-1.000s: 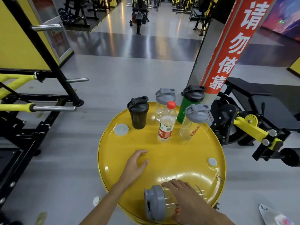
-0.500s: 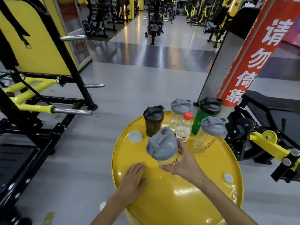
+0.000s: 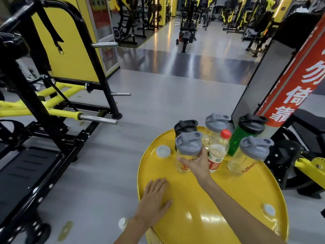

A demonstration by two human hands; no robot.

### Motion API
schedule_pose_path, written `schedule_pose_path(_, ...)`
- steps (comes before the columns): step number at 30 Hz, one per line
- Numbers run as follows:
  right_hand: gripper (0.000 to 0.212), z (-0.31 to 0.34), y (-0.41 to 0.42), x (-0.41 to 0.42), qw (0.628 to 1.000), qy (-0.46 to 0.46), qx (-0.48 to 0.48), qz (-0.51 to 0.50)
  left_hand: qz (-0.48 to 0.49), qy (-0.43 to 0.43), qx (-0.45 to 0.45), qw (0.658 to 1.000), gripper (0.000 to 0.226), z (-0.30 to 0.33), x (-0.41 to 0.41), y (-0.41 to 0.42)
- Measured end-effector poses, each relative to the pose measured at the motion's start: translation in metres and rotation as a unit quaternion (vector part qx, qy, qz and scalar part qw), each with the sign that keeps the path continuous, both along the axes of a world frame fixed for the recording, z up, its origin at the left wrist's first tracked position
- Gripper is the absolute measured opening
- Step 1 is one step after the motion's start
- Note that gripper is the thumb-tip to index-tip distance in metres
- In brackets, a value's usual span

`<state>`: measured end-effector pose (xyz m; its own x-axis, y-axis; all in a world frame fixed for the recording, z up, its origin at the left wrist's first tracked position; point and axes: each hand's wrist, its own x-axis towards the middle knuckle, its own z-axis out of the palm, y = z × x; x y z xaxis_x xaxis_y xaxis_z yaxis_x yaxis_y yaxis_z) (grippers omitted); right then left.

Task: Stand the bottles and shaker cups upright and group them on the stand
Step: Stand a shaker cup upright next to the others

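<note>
A yellow drum top serves as the stand. My right hand grips a clear shaker cup with a grey lid, upright on the drum. Behind it stands a black shaker cup. To its right stand a red-capped water bottle, a second clear grey-lidded shaker, a green shaker with a black lid and a third clear grey-lidded shaker. My left hand lies flat, fingers spread, on the drum's near left part.
Two white bung caps sit in the drum top. A red pillar with white characters rises at the right. Black and yellow gym machines stand to the left, another at the right. Grey floor lies ahead.
My right hand lifted the fallen clear shaker from the drum's near edge, carried it forward and set it upright in front of the black cup. My left hand stayed flat on the drum.
</note>
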<state>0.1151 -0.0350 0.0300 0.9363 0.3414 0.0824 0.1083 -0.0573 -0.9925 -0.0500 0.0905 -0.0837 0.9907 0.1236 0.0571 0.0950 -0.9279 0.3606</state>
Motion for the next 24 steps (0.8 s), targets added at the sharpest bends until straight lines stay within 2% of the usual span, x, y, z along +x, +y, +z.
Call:
schedule_pose_path(8,0.082,-0.012,-0.004,0.007,1.0,0.004,-0.001,0.028,0.006,0.003,-0.002,1.0,0.065,-0.001,0.0,0.0)
schedule_pose_path(13,0.084,-0.017,-0.005,0.009,0.999,-0.005,-0.019,0.025,0.008,-0.001,-0.001,1.0,0.069,-0.003,-0.001,0.0)
schedule_pose_path(15,0.082,-0.019,-0.006,0.008,0.999,-0.01,-0.024,0.033,0.011,-0.004,-0.018,1.0,0.073,-0.002,-0.001,-0.001)
schedule_pose_path(19,0.091,-0.026,-0.02,0.002,0.996,0.0,-0.063,0.058,0.041,-0.009,-0.08,0.996,0.082,0.014,0.006,0.0)
schedule_pose_path(24,0.111,-0.03,-0.072,-0.013,0.993,0.042,-0.084,0.065,0.073,-0.094,-0.17,0.978,0.073,0.062,0.037,0.009)
